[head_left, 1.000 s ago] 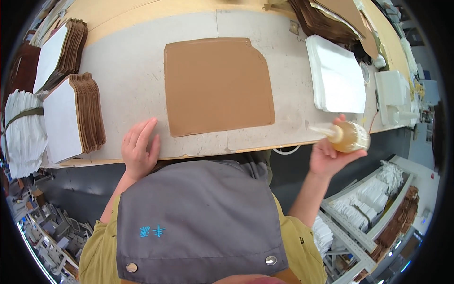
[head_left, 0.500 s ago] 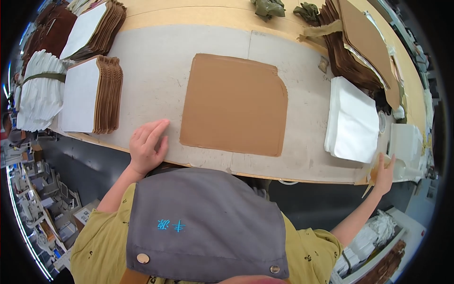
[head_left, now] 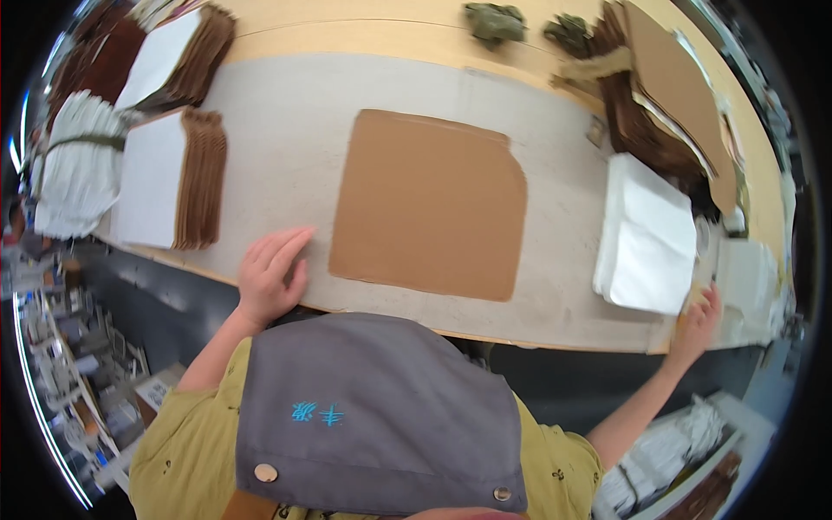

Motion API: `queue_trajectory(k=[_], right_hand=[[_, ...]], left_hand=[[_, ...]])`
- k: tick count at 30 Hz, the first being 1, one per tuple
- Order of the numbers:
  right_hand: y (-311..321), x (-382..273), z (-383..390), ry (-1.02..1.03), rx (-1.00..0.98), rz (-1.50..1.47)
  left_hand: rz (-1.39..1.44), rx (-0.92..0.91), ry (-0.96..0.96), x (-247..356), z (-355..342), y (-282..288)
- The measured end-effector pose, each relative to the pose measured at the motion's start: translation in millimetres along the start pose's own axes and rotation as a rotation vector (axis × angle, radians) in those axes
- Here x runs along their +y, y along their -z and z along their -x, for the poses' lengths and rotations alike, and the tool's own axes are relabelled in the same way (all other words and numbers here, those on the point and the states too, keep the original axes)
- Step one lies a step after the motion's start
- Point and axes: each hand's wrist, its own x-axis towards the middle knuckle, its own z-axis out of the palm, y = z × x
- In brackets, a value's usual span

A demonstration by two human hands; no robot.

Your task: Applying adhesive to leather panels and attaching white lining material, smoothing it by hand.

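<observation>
Out in the middle of the bench (head_left: 381, 36), flat on the grey mat (head_left: 269, 130), lay the brown panel (head_left: 429, 208), just in from the near edge at six o'clock. Bare mat opened up on both flanks: toward nine o'clock as far as the folded brown stack (head_left: 203, 182), toward three as far as the white stack (head_left: 646, 238), with a clear strip beyond at twelve.

The panel was nearly square, so no long axis stood out; its sides ran between twelve and one, and its cut corner pointed to two.

And here was the left hand (head_left: 270, 279) at eight o'clock, its grip relaxed and unfilled, fingertips just short of the panel's edge! Over at four, the right hand (head_left: 696, 325) reached the bench's rim by something yellowish; blur hid whether its grip had closed on it.

Beside that hand, toward three, stood a whitish container (head_left: 750, 273), its contents too unclear to read. Below, between four and five, a pale rack (head_left: 752, 426) carried white bundles (head_left: 667, 451) and brown pieces (head_left: 712, 492).
</observation>
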Motion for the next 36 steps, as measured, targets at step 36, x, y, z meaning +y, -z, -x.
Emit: queue_trajectory(k=[36], right_hand=[[-60.3, -105.2, 20.2, 0.21, -0.132, -0.335]], left_hand=[[0.568, -0.159, -0.803, 202.6, -238.8, -93.8]])
